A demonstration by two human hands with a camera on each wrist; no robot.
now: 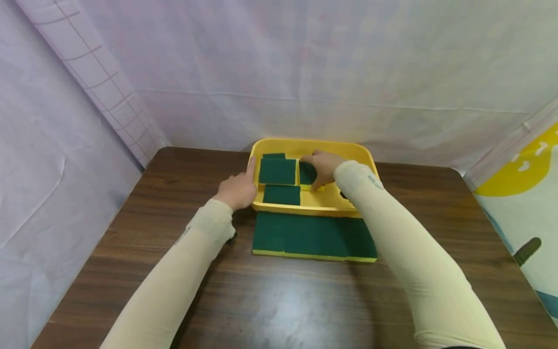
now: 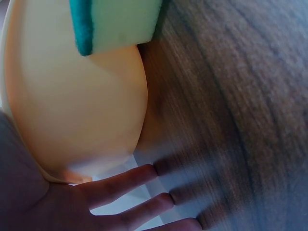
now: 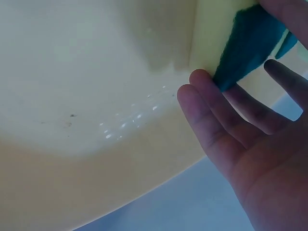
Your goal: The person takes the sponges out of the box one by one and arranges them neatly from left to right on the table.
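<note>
A yellow plastic tub (image 1: 305, 144) stands at the far middle of a brown wooden table (image 1: 287, 300). Two green scouring sponges (image 1: 277, 171) (image 1: 281, 195) lie in its left half. My right hand (image 1: 315, 173) reaches into the tub and pinches another green sponge (image 1: 305, 172) between thumb and fingers. The right wrist view shows that sponge (image 3: 248, 43) against the tub's inner wall (image 3: 96, 72). My left hand (image 1: 243, 185) rests on the tub's left outer wall (image 2: 82, 106), its fingers (image 2: 122, 180) straight and its thumb along the rim.
A row of green-topped, yellow-bottomed sponges (image 1: 314, 237) lies on the table just in front of the tub. One sponge edge (image 2: 115, 21) shows in the left wrist view. Pale sheeting walls in the table at the back and left.
</note>
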